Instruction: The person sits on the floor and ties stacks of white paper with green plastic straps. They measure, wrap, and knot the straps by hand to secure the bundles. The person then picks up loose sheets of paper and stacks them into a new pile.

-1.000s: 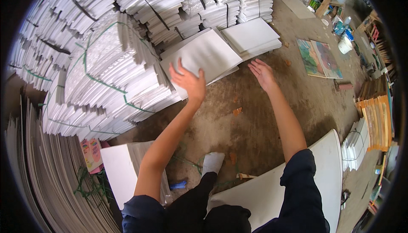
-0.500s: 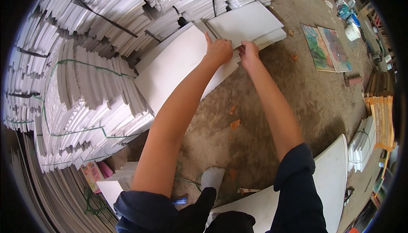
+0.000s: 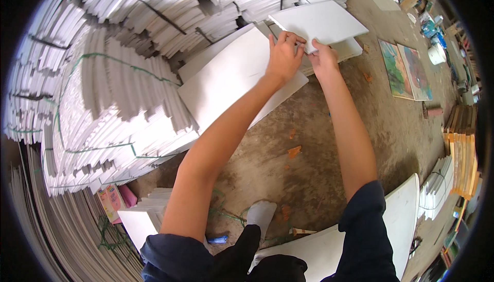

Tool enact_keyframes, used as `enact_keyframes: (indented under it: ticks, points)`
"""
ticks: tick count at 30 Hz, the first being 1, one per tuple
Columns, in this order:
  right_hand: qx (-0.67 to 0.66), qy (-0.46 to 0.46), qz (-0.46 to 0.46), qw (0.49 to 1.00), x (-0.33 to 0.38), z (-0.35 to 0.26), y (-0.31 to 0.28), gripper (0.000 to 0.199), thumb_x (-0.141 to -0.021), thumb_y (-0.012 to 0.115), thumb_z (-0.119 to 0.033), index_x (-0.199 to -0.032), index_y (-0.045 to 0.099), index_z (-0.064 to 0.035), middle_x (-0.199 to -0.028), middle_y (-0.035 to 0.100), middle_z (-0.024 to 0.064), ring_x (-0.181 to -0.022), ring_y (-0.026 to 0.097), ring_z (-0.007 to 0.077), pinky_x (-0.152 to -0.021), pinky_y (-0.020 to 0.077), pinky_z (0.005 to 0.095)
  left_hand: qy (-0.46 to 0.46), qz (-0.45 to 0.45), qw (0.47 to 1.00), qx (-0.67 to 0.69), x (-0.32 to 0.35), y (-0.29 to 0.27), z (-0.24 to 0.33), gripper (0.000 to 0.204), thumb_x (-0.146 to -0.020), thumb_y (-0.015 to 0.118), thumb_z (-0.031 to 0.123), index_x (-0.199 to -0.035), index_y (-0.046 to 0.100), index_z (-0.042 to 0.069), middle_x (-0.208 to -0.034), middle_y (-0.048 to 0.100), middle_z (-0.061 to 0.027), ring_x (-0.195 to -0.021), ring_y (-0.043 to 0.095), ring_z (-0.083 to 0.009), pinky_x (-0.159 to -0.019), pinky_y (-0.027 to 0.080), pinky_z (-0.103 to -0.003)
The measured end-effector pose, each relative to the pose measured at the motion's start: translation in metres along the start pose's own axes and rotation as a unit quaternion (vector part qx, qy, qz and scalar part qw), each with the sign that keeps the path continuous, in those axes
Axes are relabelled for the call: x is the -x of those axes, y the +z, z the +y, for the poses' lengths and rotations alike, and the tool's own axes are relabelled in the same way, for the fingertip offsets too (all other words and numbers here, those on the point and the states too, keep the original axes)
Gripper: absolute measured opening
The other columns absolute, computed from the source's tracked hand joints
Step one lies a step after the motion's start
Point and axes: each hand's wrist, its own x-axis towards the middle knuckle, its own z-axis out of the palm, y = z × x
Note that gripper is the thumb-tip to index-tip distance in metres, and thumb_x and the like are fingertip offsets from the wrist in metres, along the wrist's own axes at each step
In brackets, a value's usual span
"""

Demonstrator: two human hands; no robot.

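A white canvas panel (image 3: 329,22) is tilted up off a low stack of like panels, its near edge raised. My right hand (image 3: 324,60) pinches this near edge, thumb on top and fingers beneath. My left hand (image 3: 284,58) is closed at the near left corner of the same panel, fingers bent over the edge and one finger sticking out; its thumb is partly hidden. Under and beside my left forearm lies a larger white panel (image 3: 226,76) on the neighbouring stack. The lower panels (image 3: 351,49) show beneath the lifted one.
Tied stacks of white panels (image 3: 123,86) rise along the left and back. Two painted canvases (image 3: 404,71) lie on the floor at right, near a white bucket (image 3: 437,54). A large white board (image 3: 396,215) is by my legs. Orange scraps (image 3: 294,151) dot the floor.
Both hands have moved slightly right in view, and the panel's near edge has come up from the stack. The view has shifted a little as well.
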Motion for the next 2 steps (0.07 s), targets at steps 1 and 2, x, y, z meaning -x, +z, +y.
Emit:
enact_keyframes:
  ticks: [1, 2]
  points:
    - [-0.006, -0.021, -0.033, 0.999, 0.017, -0.007, 0.005, 0.043, -0.078, 0.052, 0.0, -0.114, 0.029, 0.0062, -0.113, 0.041, 0.0205, -0.1, 0.048, 0.0299, -0.08, 0.0453, 0.0414, -0.027, 0.013, 0.998, 0.046, 0.004, -0.008, 0.01, 0.016, -0.077, 0.053, 0.014, -0.092, 0.056, 0.009, -0.096, 0.049, -0.0089, -0.1, 0.047, -0.0224, -0.098, 0.014, -0.055]
    - [-0.011, -0.042, -0.065, 0.997, 0.035, -0.013, 0.008, 0.044, -0.079, 0.053, -0.003, -0.115, 0.029, 0.0057, -0.115, 0.04, 0.0211, -0.105, 0.046, 0.0327, -0.082, 0.0449, 0.0426, -0.055, 0.025, 0.994, 0.093, 0.009, -0.015, 0.021, 0.016, -0.078, 0.052, 0.015, -0.092, 0.056, 0.009, -0.096, 0.049, -0.0092, -0.099, 0.047, -0.0215, -0.098, 0.014, -0.055]
